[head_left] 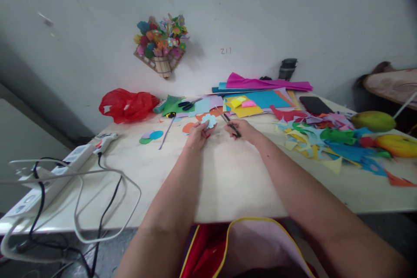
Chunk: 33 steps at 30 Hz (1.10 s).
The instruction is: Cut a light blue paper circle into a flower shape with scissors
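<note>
My left hand [197, 135] pinches a light blue paper flower [209, 120] with scalloped petals, above the middle of the table. Just to its right, my right hand [240, 130] is closed around a slim dark tool [225, 117] with a thin, pale tip pointing up and left. Its exact kind is too small to make out. The tip lies close to the flower; whether they touch I cannot tell. Beside my left hand lies an orange paper circle [188, 128]. Farther left are a blue paper circle [156, 135], a green one [145, 141] and a narrow purple strip [166, 132].
Black-handled scissors [186, 105] and a red plastic bag [128, 105] lie at the back left. Coloured sheets [270, 100] are stacked behind my right hand. Paper scraps [345, 152], a phone [315, 105] and mangoes [373, 120] occupy the right. A power strip [52, 186] with loose cables borders the left.
</note>
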Each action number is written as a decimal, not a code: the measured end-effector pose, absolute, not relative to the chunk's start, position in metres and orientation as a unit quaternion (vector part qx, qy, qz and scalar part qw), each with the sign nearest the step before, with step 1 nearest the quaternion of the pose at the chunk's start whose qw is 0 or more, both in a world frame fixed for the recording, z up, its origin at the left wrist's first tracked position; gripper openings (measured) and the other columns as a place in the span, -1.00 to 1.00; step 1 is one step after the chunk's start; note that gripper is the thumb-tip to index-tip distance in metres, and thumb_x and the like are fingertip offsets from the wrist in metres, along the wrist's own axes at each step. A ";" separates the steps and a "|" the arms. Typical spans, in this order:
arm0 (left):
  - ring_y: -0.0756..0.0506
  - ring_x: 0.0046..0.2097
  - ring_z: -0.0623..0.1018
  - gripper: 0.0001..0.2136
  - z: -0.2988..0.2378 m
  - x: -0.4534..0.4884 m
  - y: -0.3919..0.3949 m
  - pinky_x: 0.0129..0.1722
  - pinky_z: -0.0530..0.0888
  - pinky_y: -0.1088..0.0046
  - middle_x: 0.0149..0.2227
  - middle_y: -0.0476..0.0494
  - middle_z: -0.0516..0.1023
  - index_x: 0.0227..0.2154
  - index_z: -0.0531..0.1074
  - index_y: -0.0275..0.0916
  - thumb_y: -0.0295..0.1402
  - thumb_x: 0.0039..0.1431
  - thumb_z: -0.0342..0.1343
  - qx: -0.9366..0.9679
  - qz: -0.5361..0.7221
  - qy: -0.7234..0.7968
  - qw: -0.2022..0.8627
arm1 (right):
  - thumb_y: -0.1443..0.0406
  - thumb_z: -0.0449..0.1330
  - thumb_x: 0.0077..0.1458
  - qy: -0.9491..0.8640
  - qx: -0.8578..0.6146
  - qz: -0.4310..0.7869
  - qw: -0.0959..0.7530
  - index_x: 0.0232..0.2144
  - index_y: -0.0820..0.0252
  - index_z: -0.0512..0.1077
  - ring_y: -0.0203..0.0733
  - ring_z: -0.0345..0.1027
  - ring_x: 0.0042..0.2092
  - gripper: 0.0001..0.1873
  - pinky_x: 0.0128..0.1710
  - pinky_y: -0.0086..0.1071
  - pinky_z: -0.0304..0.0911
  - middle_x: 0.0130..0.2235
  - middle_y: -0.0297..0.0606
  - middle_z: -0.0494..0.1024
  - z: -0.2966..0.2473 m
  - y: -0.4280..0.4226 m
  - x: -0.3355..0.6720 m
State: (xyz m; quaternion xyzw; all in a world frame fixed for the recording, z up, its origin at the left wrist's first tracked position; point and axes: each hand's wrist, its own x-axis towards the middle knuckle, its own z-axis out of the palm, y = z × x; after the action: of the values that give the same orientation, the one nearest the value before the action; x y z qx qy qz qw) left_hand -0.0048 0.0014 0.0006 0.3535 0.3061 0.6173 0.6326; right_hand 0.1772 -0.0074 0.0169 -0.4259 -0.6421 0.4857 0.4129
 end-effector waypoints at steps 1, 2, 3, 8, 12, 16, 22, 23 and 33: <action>-0.10 -0.25 0.55 -0.90 0.000 -0.005 0.001 -0.17 0.49 0.37 -0.35 -0.19 0.55 -0.40 0.43 -0.36 -0.49 -0.04 0.14 0.357 0.616 0.307 0.631 | 0.26 0.25 -0.14 -0.635 -0.428 0.485 0.422 -0.46 0.27 0.34 -0.42 0.13 -0.68 -0.79 -0.70 -0.52 0.09 -0.67 -0.39 0.34 0.016 -0.007 0.177; -0.10 -0.26 0.55 -0.90 0.000 -0.005 0.001 -0.18 0.49 0.38 -0.37 -0.18 0.55 -0.41 0.43 -0.36 -0.48 -0.05 0.16 0.361 0.613 0.309 0.631 | 0.27 0.26 -0.16 -0.628 -0.429 0.487 0.430 -0.45 0.27 0.33 -0.42 0.14 -0.68 -0.78 -0.70 -0.51 0.09 -0.65 -0.38 0.36 0.016 -0.006 0.177; -0.10 -0.27 0.56 -0.89 0.000 -0.005 0.001 -0.20 0.49 0.39 -0.38 -0.18 0.55 -0.41 0.43 -0.37 -0.48 -0.06 0.17 0.366 0.610 0.309 0.632 | 0.29 0.27 -0.17 -0.620 -0.426 0.492 0.438 -0.43 0.26 0.33 -0.42 0.16 -0.67 -0.77 -0.69 -0.52 0.09 -0.63 -0.36 0.39 0.015 -0.005 0.177; -0.09 -0.30 0.55 -0.88 0.000 -0.002 -0.001 -0.31 0.50 0.45 -0.40 -0.18 0.54 -0.45 0.44 -0.38 -0.44 -0.10 0.21 0.404 0.583 0.300 0.638 | 0.33 0.30 -0.25 -0.575 -0.415 0.505 0.492 -0.33 0.21 0.30 -0.37 0.26 -0.62 -0.65 -0.72 -0.53 -0.02 -0.53 -0.33 0.46 0.012 -0.002 0.173; -0.03 -0.39 0.53 -0.89 0.001 0.002 -0.004 -0.33 0.50 0.44 -0.46 -0.12 0.52 -0.50 0.44 -0.38 -0.45 -0.14 0.23 0.431 0.557 0.303 0.642 | 0.37 0.29 -0.30 -0.544 -0.417 0.503 0.526 -0.34 0.20 0.31 -0.36 0.26 -0.61 -0.64 -0.70 -0.52 0.03 -0.59 -0.41 0.38 0.013 -0.001 0.168; -0.02 -0.39 0.51 -0.87 0.002 0.003 -0.005 -0.35 0.48 0.44 -0.45 -0.11 0.51 -0.50 0.44 -0.38 -0.44 -0.16 0.24 0.453 0.537 0.309 0.641 | 0.37 0.29 -0.34 -0.532 -0.401 0.492 0.560 -0.39 0.21 0.30 -0.42 0.21 -0.62 -0.64 -0.58 -0.48 0.18 -0.60 -0.47 0.34 0.016 -0.003 0.164; -0.07 -0.35 0.52 -0.80 0.002 0.003 -0.007 -0.29 0.46 0.35 -0.43 -0.12 0.51 -0.45 0.44 -0.37 -0.44 -0.21 0.26 0.483 0.502 0.311 0.647 | 0.35 0.29 -0.38 -0.532 -0.394 0.473 0.581 -0.37 0.22 0.31 -0.44 0.18 -0.60 -0.61 -0.57 -0.49 0.19 -0.59 -0.49 0.34 0.017 -0.003 0.165; -0.08 -0.35 0.52 -0.79 0.003 0.003 -0.007 -0.29 0.46 0.35 -0.42 -0.12 0.51 -0.43 0.45 -0.37 -0.43 -0.21 0.26 0.489 0.497 0.310 0.647 | 0.36 0.28 -0.37 -0.535 -0.392 0.473 0.580 -0.37 0.22 0.32 -0.44 0.18 -0.60 -0.62 -0.57 -0.49 0.18 -0.59 -0.49 0.34 0.017 -0.003 0.165; 0.06 -0.54 0.41 -0.81 0.001 0.003 -0.004 -0.47 0.35 0.51 -0.57 -0.05 0.46 -0.57 0.42 -0.37 -0.41 -0.27 0.30 0.485 0.511 0.328 0.629 | 0.39 0.25 -0.36 -0.525 -0.383 0.480 0.590 -0.37 0.22 0.33 -0.39 0.26 -0.59 -0.64 -0.55 -0.49 0.19 -0.63 -0.48 0.37 0.022 -0.006 0.166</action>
State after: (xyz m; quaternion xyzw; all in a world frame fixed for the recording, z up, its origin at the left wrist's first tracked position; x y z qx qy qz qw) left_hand 0.0026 -0.0042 0.0007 0.4848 0.3281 0.5112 0.6293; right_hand 0.1658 -0.0062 0.0217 -0.3829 -0.5250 0.4798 0.5895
